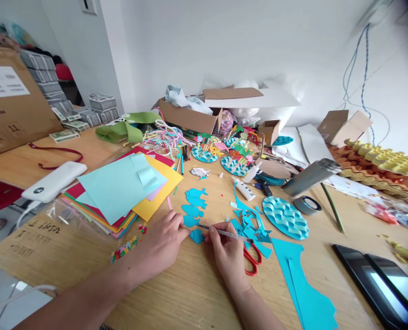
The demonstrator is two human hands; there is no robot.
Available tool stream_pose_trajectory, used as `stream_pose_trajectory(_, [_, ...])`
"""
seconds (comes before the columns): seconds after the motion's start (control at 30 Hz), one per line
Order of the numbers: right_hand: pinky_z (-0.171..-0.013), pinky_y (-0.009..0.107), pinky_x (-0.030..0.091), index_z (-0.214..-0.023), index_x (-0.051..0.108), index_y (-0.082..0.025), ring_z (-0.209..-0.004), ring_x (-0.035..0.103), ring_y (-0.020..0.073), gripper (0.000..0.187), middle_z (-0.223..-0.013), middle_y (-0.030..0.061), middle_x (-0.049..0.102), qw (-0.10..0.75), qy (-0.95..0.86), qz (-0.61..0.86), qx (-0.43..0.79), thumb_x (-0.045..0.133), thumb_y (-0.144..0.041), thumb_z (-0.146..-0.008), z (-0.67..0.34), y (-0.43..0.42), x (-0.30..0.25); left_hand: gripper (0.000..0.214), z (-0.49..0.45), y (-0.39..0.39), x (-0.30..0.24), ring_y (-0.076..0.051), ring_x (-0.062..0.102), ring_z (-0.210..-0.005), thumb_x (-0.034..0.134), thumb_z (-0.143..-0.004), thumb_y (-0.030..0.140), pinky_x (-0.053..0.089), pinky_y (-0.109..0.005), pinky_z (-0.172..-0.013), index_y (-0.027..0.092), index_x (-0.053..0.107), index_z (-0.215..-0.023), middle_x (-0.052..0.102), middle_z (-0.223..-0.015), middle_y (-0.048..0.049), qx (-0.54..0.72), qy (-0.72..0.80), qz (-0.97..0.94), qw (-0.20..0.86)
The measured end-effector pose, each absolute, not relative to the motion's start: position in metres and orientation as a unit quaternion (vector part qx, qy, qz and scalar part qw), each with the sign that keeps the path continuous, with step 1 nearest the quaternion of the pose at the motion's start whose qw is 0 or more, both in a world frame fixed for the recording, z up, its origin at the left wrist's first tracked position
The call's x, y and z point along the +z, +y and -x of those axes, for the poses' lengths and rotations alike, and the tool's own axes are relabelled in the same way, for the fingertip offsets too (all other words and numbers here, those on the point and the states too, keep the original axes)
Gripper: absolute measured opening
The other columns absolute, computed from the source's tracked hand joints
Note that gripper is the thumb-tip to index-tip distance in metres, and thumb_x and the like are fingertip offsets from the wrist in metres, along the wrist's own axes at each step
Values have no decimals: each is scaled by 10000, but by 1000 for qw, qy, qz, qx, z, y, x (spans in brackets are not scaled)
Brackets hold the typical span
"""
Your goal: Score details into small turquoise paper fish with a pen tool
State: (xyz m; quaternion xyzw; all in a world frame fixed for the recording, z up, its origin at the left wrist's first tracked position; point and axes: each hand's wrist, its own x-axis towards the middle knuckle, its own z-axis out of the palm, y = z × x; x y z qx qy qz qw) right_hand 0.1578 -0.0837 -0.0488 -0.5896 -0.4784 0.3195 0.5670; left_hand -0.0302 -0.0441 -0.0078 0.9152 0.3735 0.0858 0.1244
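Observation:
My right hand [228, 252] grips a slim pen [233, 235], its tip pointing left at a blue paper fish [190, 222]. My left hand [165, 240] lies across from it, fingers curled together, the fingertips on the left edge of that fish. Just below, another blue fish [197, 236] lies between both hands. Several more blue fish cut-outs [196, 198] run in a column above. Red-handled scissors [253, 261] rest beside my right hand, their blades hidden under it and blue paper scraps [250, 224].
Coloured paper sheets [121, 183] are stacked at the left, near a white power bank [54, 181]. To the right are a wavy blue disc [285, 217], a glue bottle [245, 189], tape [307, 205], a metal flask [312, 176] and a dark tablet-like device [372, 284].

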Motion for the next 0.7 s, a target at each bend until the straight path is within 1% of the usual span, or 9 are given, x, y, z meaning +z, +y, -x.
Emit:
stream_pose_trajectory(0.1, [-540, 315, 489, -765, 569, -221, -585, 611, 212, 299, -634, 17, 624, 576, -479, 580, 320, 658, -480, -884, -157, -85, -50, 354, 31, -42, -8, -263, 502, -1074, 469, -841, -28, 435, -464, -991, 188, 697, -1006, 575, -990, -76, 106, 378, -913, 111])
stream_pose_trajectory(0.17, [-534, 316, 491, -758, 570, -221, -579, 613, 212, 306, -629, 17, 624, 583, -479, 573, 320, 668, -486, -877, -157, -85, -50, 336, 30, -41, -8, -254, 509, -1054, 471, -843, -25, 437, -452, -983, 187, 702, -963, 575, -969, -70, 118, 376, -913, 106])
stream_pose_trajectory(0.37, [-531, 315, 499, -765, 583, -217, -581, 630, 213, 306, -643, 23, 638, 597, -479, 564, 310, 672, -487, -877, -157, -86, -51, 286, 30, -41, -8, -227, 518, -992, 505, -845, -11, 459, -385, -909, 185, 714, -855, 591, -950, -59, 144, 360, -917, 93])
stream_pose_trajectory(0.53, [-556, 323, 520, -768, 594, -216, -585, 639, 211, 295, -634, 16, 638, 612, -480, 557, 292, 676, -477, -877, -158, -87, -50, 284, 31, -38, -12, -226, 524, -952, 522, -840, -7, 471, -371, -859, 185, 730, -847, 618, -915, -58, 161, 347, -920, 85])
stream_pose_trajectory(0.6, [-555, 316, 521, -772, 592, -215, -579, 632, 203, 285, -637, 15, 640, 613, -481, 555, 291, 671, -465, -883, -159, -88, -50, 282, 31, -36, -15, -226, 525, -950, 529, -835, -5, 474, -372, -867, 187, 734, -854, 628, -896, -53, 167, 339, -922, 84])
stream_pose_trajectory(0.7, [-535, 301, 516, -782, 589, -214, -570, 622, 193, 271, -635, 9, 637, 615, -481, 552, 291, 672, -452, -884, -159, -89, -48, 270, 30, -34, -20, -221, 521, -934, 531, -844, 7, 446, -414, -962, 188, 728, -807, 627, -851, -44, 183, 335, -921, 80])
